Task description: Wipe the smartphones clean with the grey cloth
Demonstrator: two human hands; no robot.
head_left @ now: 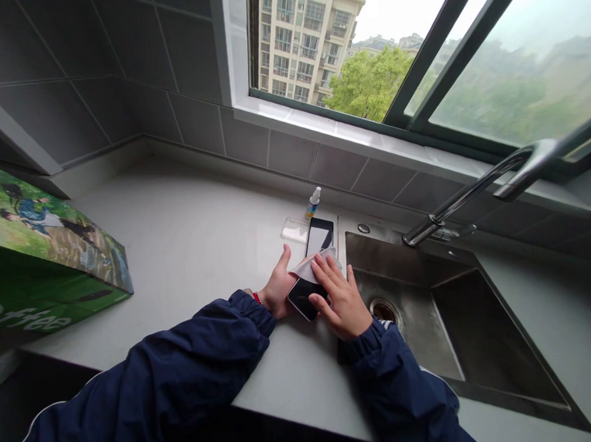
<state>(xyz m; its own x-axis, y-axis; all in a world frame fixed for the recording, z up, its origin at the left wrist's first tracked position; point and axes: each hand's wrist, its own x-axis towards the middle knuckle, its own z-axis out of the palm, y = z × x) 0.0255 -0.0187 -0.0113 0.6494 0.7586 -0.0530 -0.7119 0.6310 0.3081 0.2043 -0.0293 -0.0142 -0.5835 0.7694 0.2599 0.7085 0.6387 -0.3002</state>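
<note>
Black-screened phone (303, 299) lies grasped in the left hand (278, 290) over the counter (189, 207), between its front and back edges; the right hand (344, 301), fingers outstretched, presses a grey cloth (304, 271) onto it.
</note>
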